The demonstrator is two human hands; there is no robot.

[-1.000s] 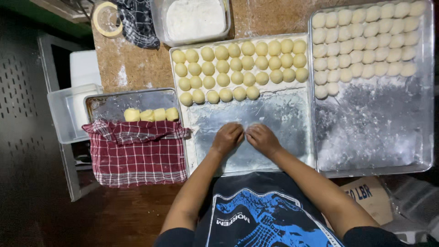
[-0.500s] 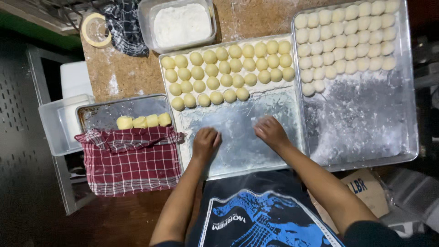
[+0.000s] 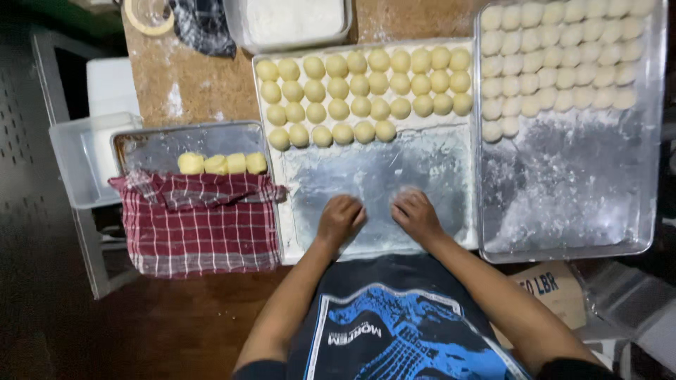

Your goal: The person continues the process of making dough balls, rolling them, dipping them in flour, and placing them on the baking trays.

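both curled hands (image 3: 379, 217) press the floury metal tray (image 3: 380, 176).

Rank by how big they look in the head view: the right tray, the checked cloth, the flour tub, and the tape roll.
1. Right tray, largest.
2. Checked cloth.
3. Flour tub, partly cut off by the top edge, so its full size is unsure.
4. Tape roll, smallest, also cut off.

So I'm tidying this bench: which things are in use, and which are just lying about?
In use: left hand, right hand, floured middle tray, dough balls.
Lying about: tape roll, checked cloth, flour tub, right tray.
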